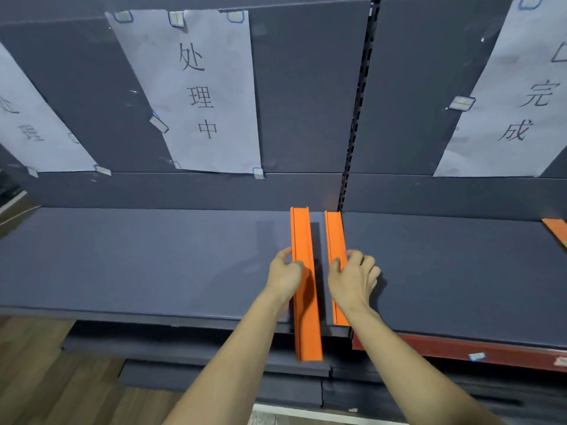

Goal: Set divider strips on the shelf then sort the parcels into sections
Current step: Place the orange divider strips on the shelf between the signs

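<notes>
Strips are lying side by side at six o'clock on the grey shelf [153, 259]: the left orange strip [302, 240] is overhanging the front edge, the right orange strip [334, 237] is sitting beside the upright's slot. The left hand [285, 276] is gripping the first, the right hand [352, 279] is pinching the second. A third strip [557, 230] is showing at three o'clock. Parcels are nowhere showing; sorting likely remains entirely undone.

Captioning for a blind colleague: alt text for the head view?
Two hands each hold an orange divider strip, left hand on the left strip, right hand on the right strip, side by side on a dark shelf below paper signs.
</notes>
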